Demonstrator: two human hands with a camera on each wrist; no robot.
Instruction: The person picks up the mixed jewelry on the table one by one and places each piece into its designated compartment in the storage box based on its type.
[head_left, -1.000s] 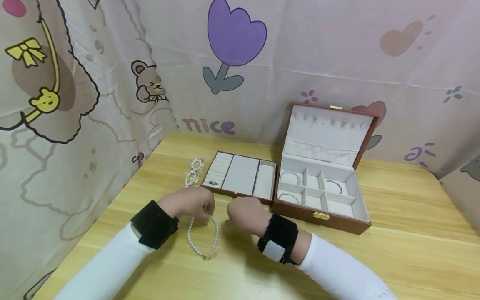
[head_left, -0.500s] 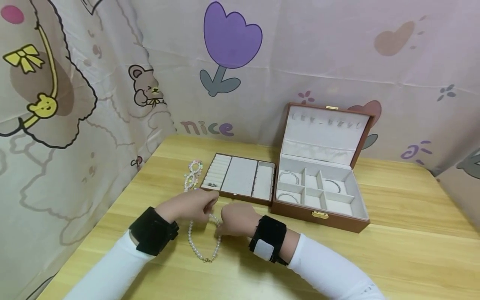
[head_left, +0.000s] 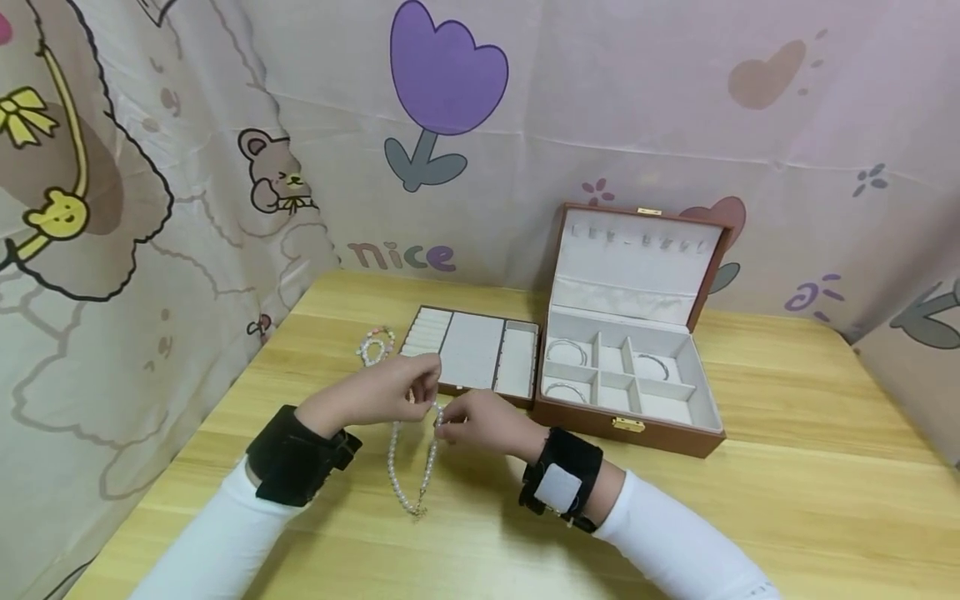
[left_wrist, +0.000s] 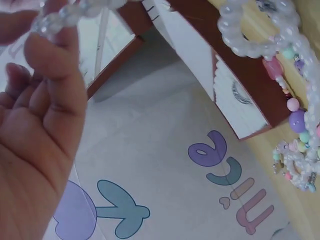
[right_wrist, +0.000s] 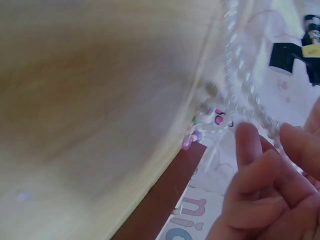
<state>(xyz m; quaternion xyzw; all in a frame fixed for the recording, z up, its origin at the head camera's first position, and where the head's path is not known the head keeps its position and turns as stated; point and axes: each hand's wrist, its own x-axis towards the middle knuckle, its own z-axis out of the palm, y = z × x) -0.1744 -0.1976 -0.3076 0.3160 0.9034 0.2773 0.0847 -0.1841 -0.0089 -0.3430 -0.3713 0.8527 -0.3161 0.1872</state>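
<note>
A pearl necklace (head_left: 392, 467) hangs in a narrow loop, its gold clasp end lowest, over the front left of the table. My left hand (head_left: 382, 392) pinches its upper end between thumb and forefinger; the left wrist view has those pearls (left_wrist: 75, 14) large at the top. Close beside it, my right hand (head_left: 495, 427) holds the right-hand strand between thumb and forefinger. In the right wrist view the pearl strands (right_wrist: 231, 60) run down to these fingertips. Behind the left hand lie beaded bracelets (head_left: 373, 346), white with coloured beads.
A shallow brown-edged tray (head_left: 472, 350) with ring rolls sits just beyond the hands; a ring (left_wrist: 242, 92) is in it. Right of it stands a brown jewellery box (head_left: 660, 443), lid up, with several silver bangles (head_left: 566, 352) in its compartments. A printed curtain (head_left: 637, 108) backs the table.
My left hand has risen slightly, lifting the necklace, whose loop has narrowed. The right hand has come left to the necklace's strand and taken hold of it. The head view has shifted slightly.
</note>
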